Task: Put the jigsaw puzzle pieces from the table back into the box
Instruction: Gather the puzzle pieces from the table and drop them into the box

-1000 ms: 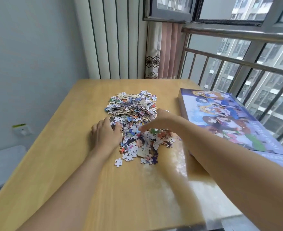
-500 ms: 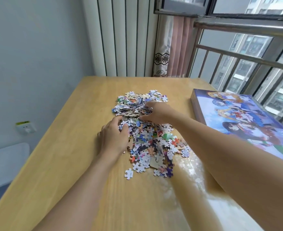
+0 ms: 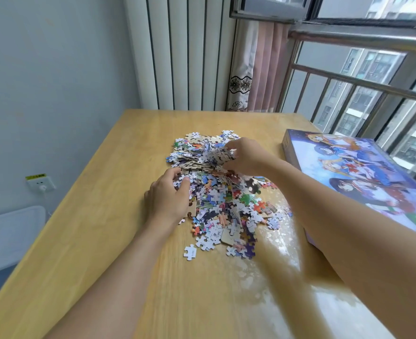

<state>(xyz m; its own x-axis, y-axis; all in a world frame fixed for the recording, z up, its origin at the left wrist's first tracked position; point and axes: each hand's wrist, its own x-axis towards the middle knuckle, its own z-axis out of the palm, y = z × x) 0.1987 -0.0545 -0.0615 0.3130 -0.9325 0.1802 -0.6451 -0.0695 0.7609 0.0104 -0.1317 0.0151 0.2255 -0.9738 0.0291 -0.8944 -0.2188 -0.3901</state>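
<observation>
Between right fingers (image 3: pixel 229 145): puzzle pieces (image 3: pixel 218 156)

Closed box (image 3: pixel 363 177) flanks pile (image 3: pixel 221 199) rightward

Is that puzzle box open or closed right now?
Closed: the box lies flat with its picture lid on top, no inside showing.

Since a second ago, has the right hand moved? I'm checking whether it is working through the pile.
Yes. The right hand has moved from the near part of the puzzle pile to its far end, toward the radiator, and now grips a bunch of pieces.
</observation>
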